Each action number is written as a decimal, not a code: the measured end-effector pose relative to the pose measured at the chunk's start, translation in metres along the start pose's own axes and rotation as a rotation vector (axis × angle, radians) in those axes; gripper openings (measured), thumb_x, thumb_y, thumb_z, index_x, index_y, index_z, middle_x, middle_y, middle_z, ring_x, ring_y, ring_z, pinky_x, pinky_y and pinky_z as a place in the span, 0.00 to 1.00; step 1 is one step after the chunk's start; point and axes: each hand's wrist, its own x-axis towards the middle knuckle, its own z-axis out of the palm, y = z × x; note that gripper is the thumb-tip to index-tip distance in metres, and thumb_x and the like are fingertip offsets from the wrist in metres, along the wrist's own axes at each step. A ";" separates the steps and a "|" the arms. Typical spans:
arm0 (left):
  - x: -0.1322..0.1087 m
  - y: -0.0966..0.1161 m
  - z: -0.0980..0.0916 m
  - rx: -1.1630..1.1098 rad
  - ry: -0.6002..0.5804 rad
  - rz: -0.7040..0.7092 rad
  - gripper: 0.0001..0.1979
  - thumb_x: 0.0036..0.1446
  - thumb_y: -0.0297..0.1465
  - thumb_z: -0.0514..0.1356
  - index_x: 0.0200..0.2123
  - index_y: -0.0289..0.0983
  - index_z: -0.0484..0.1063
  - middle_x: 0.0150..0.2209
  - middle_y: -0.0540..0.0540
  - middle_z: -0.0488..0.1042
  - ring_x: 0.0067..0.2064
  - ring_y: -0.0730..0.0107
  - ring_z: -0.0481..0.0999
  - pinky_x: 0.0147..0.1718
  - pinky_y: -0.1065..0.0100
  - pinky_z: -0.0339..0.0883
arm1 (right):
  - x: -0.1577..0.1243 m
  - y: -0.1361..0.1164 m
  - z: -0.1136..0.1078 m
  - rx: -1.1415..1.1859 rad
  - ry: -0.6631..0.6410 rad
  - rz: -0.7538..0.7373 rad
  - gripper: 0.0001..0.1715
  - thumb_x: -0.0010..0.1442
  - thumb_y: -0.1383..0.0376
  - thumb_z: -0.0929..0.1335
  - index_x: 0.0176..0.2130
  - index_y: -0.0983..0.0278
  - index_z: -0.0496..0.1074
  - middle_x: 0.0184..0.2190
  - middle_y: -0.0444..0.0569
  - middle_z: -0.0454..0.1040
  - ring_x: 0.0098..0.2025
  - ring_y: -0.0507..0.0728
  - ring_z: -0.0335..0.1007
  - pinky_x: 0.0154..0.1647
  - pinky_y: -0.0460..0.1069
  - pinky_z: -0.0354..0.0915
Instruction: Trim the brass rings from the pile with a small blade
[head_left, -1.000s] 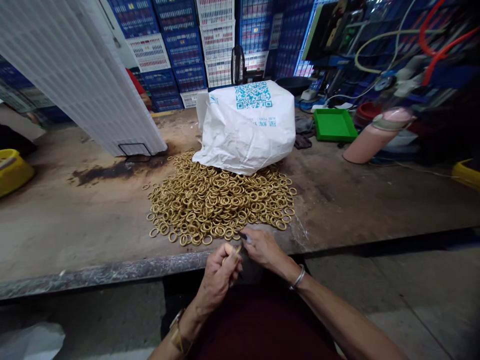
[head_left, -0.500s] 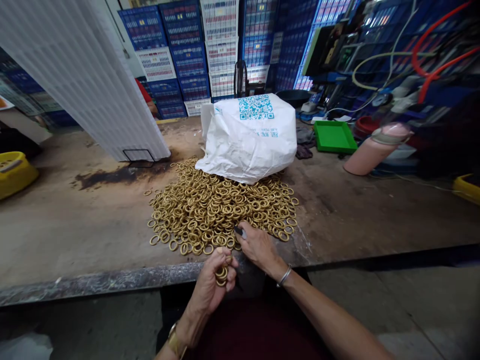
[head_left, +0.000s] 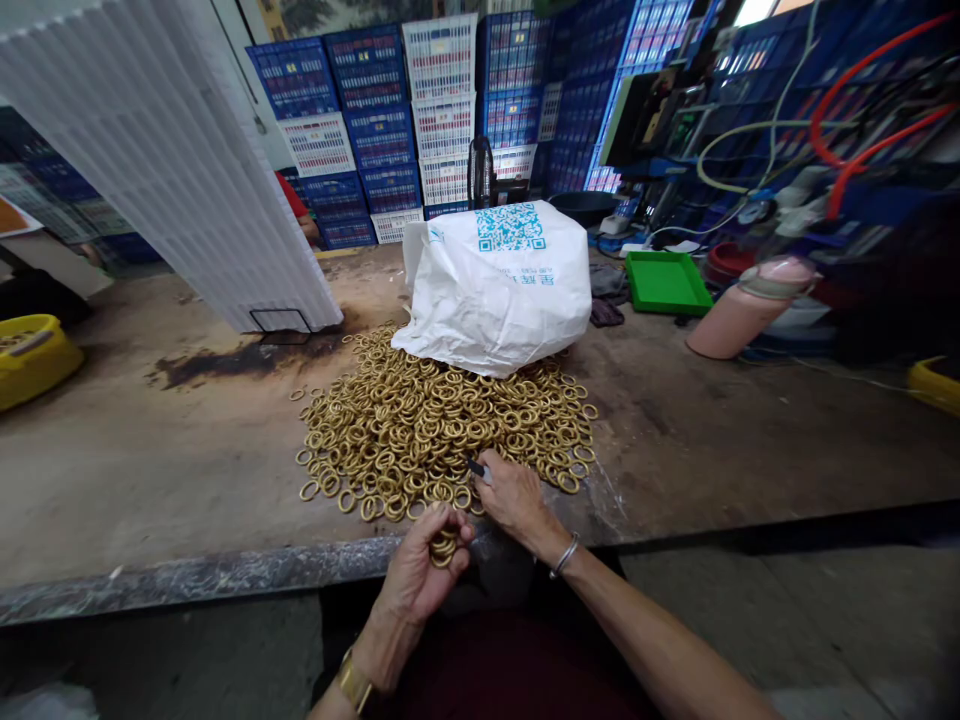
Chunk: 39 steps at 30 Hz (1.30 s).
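Several brass-coloured rings (head_left: 443, 548) are held in my left hand (head_left: 424, 565), its fingers curled round them just in front of the table edge. My right hand (head_left: 516, 500) is closed on a small dark-tipped tool (head_left: 480, 470) with a grey body, at the near side of a big heap of loose rings (head_left: 405, 420). Whether a ring is also between those fingers is too small to tell. Behind the heap, touching it, lies a white sack (head_left: 499, 290) with a blue printed code.
A ribbed white panel (head_left: 202, 180) leans at the left, with a yellow basket (head_left: 37, 360) beyond. To the right are a green tray (head_left: 667, 283) and a pink bottle (head_left: 750, 308). Stacked crates (head_left: 379, 135) stand behind. Part of another person in red (head_left: 296, 205) shows beside the panel.
The view has tilted up slightly, so the table things sit a little lower. My left hand's fingers have shifted slightly around the rings; my right hand stays at the heap.
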 end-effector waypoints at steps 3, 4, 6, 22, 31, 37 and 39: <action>0.002 -0.003 0.004 0.109 0.041 0.088 0.12 0.46 0.35 0.63 0.28 0.34 0.65 0.24 0.52 0.64 0.24 0.79 0.66 0.16 0.79 0.54 | -0.003 0.005 0.001 0.195 0.042 -0.058 0.08 0.56 0.64 0.61 0.35 0.61 0.68 0.26 0.45 0.72 0.27 0.52 0.67 0.28 0.44 0.54; 0.003 -0.005 0.006 0.152 0.065 0.118 0.13 0.46 0.37 0.62 0.31 0.35 0.65 0.24 0.53 0.64 0.23 0.79 0.65 0.15 0.80 0.53 | -0.004 0.007 0.002 0.267 0.056 -0.076 0.09 0.56 0.64 0.61 0.35 0.61 0.68 0.25 0.45 0.71 0.27 0.51 0.66 0.28 0.44 0.55; 0.004 -0.008 0.011 0.237 0.113 0.162 0.17 0.46 0.39 0.62 0.37 0.36 0.64 0.23 0.54 0.63 0.21 0.80 0.64 0.14 0.80 0.52 | -0.006 0.008 0.001 0.398 0.071 -0.106 0.09 0.55 0.65 0.60 0.34 0.61 0.68 0.25 0.44 0.70 0.26 0.50 0.64 0.28 0.43 0.56; 0.021 -0.012 0.019 0.566 0.126 0.246 0.16 0.51 0.44 0.55 0.27 0.36 0.61 0.20 0.56 0.60 0.17 0.83 0.58 0.12 0.81 0.49 | -0.008 0.002 0.001 1.026 -0.070 0.120 0.07 0.49 0.62 0.63 0.29 0.64 0.66 0.19 0.40 0.65 0.22 0.48 0.59 0.24 0.43 0.58; 0.019 -0.010 0.019 0.728 0.144 0.263 0.19 0.49 0.47 0.54 0.24 0.37 0.59 0.17 0.56 0.60 0.15 0.82 0.58 0.12 0.80 0.51 | -0.009 0.005 0.003 0.970 -0.122 0.049 0.12 0.50 0.58 0.64 0.24 0.65 0.64 0.17 0.38 0.59 0.20 0.46 0.52 0.21 0.42 0.53; 0.012 -0.007 0.019 0.601 0.014 0.163 0.16 0.51 0.44 0.55 0.26 0.36 0.61 0.19 0.56 0.62 0.15 0.83 0.58 0.12 0.79 0.50 | -0.009 0.002 0.003 0.982 -0.172 0.125 0.11 0.52 0.59 0.63 0.25 0.64 0.63 0.15 0.36 0.58 0.16 0.45 0.50 0.18 0.42 0.51; 0.009 -0.007 0.018 0.529 -0.015 0.123 0.15 0.51 0.43 0.56 0.29 0.36 0.62 0.20 0.56 0.63 0.15 0.83 0.58 0.12 0.79 0.50 | -0.010 0.000 0.002 0.998 -0.185 0.129 0.10 0.51 0.60 0.63 0.25 0.64 0.62 0.15 0.36 0.59 0.16 0.45 0.50 0.17 0.41 0.50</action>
